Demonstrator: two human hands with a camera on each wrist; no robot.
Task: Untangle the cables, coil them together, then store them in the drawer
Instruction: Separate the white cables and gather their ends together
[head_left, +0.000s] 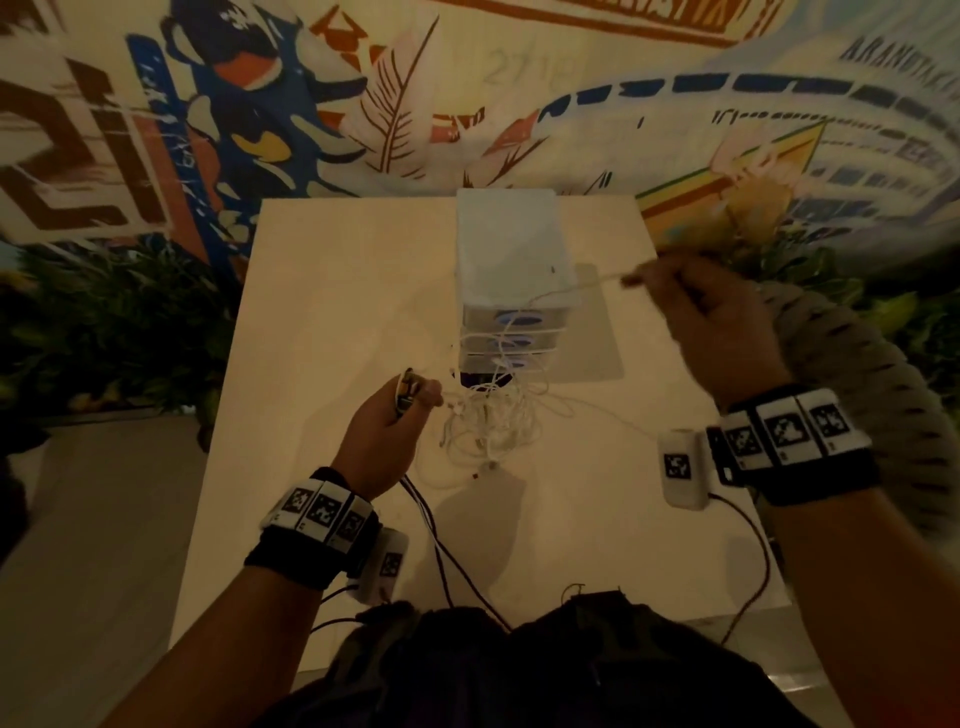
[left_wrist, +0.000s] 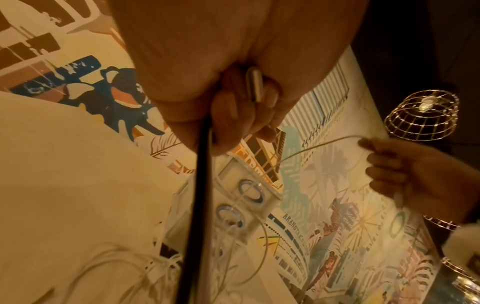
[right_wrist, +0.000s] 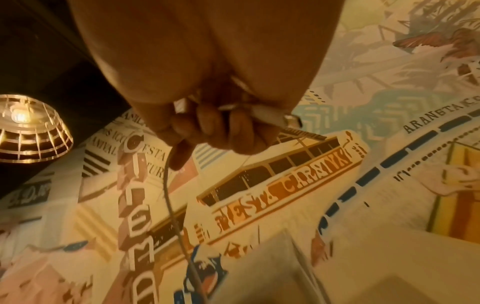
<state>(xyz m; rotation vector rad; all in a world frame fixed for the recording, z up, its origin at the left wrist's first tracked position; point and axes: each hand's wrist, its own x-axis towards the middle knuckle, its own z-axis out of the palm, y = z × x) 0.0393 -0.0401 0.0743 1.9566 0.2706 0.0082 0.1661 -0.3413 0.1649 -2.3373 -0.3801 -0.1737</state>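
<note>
The left hand (head_left: 387, 431), low over the white table (head_left: 311, 364), has its fingers curled around a dark cable (left_wrist: 197, 195) and a flat pale plug or connector (left_wrist: 255, 85), pinched between the fingertips; the dark cable runs back from it toward the person's body. Just to its right the tangle of white cables (head_left: 493, 421) lies heaped on the table, touching the front of the small stacked drawer unit (head_left: 511, 270), with some loops lying against the drawer fronts. Farther right, the raised right hand (head_left: 711, 322) is closed on one white strand (head_left: 571, 288), a connector end (right_wrist: 275, 118) sticking out of the fist. As I judge it, a harder pull could cinch the knot tighter, or drag the light drawer unit forward if a loop catches on a handle. The left hand's hold may also slip.
</note>
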